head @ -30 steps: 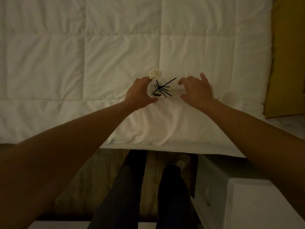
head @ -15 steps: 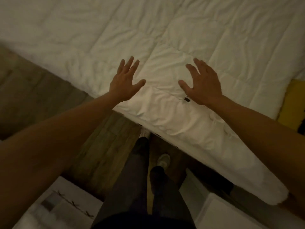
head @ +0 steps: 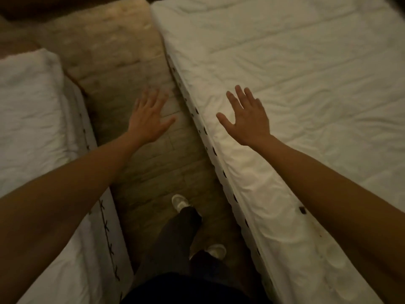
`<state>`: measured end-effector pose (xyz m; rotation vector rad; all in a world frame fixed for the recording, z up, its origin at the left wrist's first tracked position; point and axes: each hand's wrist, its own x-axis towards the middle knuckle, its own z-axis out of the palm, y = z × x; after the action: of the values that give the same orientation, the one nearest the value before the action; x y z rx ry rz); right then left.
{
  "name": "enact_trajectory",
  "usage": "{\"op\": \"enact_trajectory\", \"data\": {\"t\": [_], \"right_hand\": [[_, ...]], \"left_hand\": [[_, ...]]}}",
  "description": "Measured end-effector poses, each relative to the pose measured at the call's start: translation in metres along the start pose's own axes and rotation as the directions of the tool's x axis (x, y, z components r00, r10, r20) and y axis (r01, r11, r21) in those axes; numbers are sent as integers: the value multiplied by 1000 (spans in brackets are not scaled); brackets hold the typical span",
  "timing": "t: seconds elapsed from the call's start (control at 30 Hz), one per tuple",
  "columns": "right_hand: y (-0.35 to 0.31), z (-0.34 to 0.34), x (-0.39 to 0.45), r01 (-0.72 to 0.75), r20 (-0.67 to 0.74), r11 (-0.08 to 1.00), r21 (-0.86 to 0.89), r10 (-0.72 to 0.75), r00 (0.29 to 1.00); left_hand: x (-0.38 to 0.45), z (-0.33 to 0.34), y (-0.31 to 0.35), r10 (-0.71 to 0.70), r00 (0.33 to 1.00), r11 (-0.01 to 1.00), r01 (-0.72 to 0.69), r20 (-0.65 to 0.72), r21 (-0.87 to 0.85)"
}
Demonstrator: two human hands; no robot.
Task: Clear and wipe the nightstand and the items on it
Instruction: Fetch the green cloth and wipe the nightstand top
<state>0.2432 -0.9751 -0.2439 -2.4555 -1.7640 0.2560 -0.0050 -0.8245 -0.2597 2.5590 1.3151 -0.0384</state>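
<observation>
Here the left hand (head: 149,119) is spread flat with straight fingers over the wood floor (head: 122,69), holding nothing. The right hand (head: 247,119) is just as wide open and bare, above the edge of the white quilt (head: 306,88) on the bed to the right. A second white bed (head: 28,119) lies to the left. Between them, dark trousers (head: 175,242) and pale shoes (head: 179,201) stand on the floor. The nightstand is out of view.
</observation>
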Motion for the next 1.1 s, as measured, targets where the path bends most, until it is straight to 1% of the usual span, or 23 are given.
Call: {"op": "enact_trajectory", "data": {"t": [0.2,0.3,0.43,0.57,0.7,0.8,0.93,1.1], "right_hand": [[-76,-13,105,138,51,989,-45,-136,989],[-101,-20,149,203,59,976,-80,-198,978],[-133,-31,203,225,41,971,-76,-222,974],[-166,-46,261,256,25,965,-58,-255,967],[-183,-50,309,275,11,960,-63,-275,962],[-198,-49,363,279,-5,959,-42,-280,960],[-214,-45,458,309,-8,950,-50,-310,951],[-236,-52,580,340,4,940,-18,-340,940]], "left_hand": [[31,-45,-98,-154,987,986,150,-56,-71],[51,-65,-130,-217,974,973,210,-73,-92],[71,-97,-164,-236,967,966,224,-91,-127],[94,-129,-201,-281,951,957,267,-132,-111],[119,-150,-222,-308,940,950,295,-145,-106],[158,-167,-246,-290,945,956,278,-148,-99],[239,-187,-288,-257,950,966,246,-178,-84],[339,-222,-340,-271,950,962,263,-154,-73]]}}
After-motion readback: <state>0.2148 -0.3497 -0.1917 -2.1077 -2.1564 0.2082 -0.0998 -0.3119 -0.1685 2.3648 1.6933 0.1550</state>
